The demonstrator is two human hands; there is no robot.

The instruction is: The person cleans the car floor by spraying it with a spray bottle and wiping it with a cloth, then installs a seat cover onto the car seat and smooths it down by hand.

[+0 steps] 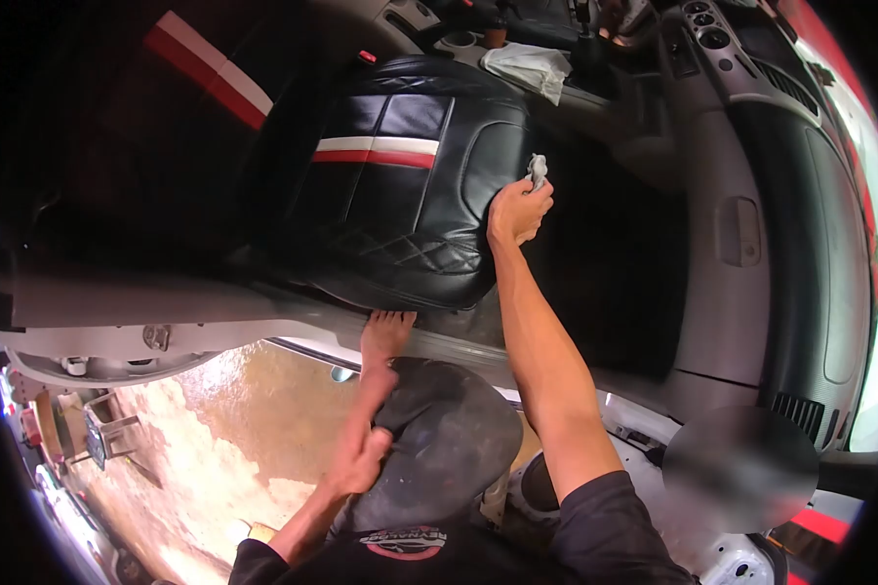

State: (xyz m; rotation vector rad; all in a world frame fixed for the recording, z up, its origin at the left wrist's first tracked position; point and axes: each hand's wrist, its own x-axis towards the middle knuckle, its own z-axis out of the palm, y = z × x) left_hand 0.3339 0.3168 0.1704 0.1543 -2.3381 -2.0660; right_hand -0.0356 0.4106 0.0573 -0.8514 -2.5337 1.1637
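Note:
My right hand [524, 209] is closed on a crumpled whitish cloth [538, 170], beside the front edge of a black car seat [380, 205]. The seat has a white and red stripe and quilted stitching. Part of the cloth sticks out past my fingers. Lower down, my left hand [363, 462] is blurred against my bare lower leg, its fingers hidden. A bare foot [388, 334] rests on the door sill below the seat, next to my dark-clothed knee [449, 419].
The dashboard [800, 224] with its glove box runs down the right side. Beyond the seat, a white cloth [529, 68] lies on the centre console near a brown cup [495, 37]. A small stool [112, 429] stands on the wet floor outside, at lower left.

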